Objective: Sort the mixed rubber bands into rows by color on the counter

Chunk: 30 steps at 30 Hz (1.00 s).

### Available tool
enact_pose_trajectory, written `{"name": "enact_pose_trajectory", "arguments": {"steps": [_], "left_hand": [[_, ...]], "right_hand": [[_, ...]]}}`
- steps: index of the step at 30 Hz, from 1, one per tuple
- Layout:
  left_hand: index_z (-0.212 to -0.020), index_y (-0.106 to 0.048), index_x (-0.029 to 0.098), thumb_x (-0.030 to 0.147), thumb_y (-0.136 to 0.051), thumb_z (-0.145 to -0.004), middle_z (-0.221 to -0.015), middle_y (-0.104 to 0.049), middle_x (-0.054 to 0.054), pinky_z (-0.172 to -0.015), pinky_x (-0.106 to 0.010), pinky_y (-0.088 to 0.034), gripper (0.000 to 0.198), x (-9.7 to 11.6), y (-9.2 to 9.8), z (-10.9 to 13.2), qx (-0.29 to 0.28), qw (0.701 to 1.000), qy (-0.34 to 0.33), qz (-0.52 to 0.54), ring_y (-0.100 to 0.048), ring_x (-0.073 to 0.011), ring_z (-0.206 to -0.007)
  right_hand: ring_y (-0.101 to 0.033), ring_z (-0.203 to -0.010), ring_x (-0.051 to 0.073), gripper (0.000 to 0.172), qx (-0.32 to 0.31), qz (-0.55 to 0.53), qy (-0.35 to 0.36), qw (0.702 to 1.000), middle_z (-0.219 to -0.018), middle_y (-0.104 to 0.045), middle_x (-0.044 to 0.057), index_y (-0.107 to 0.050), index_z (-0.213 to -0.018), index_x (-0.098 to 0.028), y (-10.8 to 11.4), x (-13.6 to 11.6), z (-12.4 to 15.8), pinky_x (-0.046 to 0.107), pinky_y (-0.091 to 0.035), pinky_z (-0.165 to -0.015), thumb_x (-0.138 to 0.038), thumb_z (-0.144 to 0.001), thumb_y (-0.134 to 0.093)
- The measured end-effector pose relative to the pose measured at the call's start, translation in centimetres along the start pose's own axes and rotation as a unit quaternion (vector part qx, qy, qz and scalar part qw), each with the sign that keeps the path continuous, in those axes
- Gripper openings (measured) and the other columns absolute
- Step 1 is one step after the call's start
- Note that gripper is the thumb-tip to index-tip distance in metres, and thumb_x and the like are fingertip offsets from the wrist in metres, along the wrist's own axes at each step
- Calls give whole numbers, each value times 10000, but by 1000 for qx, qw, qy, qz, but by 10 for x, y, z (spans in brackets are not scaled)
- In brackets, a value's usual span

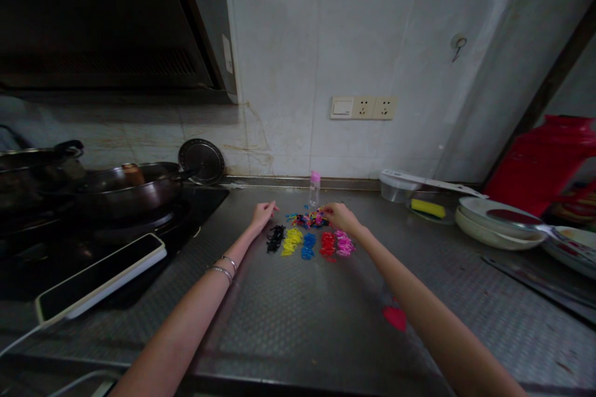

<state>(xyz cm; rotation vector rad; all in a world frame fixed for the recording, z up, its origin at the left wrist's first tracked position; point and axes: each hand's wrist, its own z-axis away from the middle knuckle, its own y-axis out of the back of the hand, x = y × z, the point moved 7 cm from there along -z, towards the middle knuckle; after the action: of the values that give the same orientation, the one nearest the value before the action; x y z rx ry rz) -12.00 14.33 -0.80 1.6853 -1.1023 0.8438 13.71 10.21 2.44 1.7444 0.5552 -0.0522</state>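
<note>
Small bright pieces that look like rubber bands lie on the steel counter in sorted piles: a black pile, a yellow pile, a blue pile, a red pile and a pink pile. Behind them is a mixed-colour pile. My right hand reaches into its right end, fingers bent together; what they pinch is hidden. My left hand is left of the mixed pile, above the black one, fingertips closed, with a reddish spot too small to identify. A clear bottle with a pink cap stands behind.
At left, a phone lies by the stove with a pan. At right are stacked bowls, a yellow sponge, a plastic tub and a red thermos-like container. A red patch lies near my right forearm.
</note>
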Motion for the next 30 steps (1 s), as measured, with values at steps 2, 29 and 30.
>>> {"name": "enact_pose_trajectory", "arguments": {"steps": [2,29,30], "left_hand": [[-644,-633,106,441,-421,-733,-445,-434,21,-459,-211,-274,407,0,0,0,0,1000,4,-6,-379,-86,-433],[-648,-636,109,348,-428,-714,-448,-430,29,-461,-204,-276,323,1,0,1,-5,1000,4,-15,-381,-81,-433],[-646,-636,110,350,-428,-713,-448,-431,29,-461,-205,-276,324,1,0,1,-6,1000,3,-14,-381,-81,-433]], "right_hand": [[-599,-818,169,294,-27,21,6,999,-912,-665,70,-638,-1011,-210,-4,1,-5,204,-391,-669,-219,-799,-434],[-575,-909,159,339,-63,28,108,992,-1002,-636,58,-578,-1089,-213,1,-46,22,202,-386,-740,-171,-821,-375],[-571,-913,159,331,-67,29,132,989,-1004,-634,56,-588,-1069,-214,-1,-54,28,202,-384,-741,-164,-813,-385]]}}
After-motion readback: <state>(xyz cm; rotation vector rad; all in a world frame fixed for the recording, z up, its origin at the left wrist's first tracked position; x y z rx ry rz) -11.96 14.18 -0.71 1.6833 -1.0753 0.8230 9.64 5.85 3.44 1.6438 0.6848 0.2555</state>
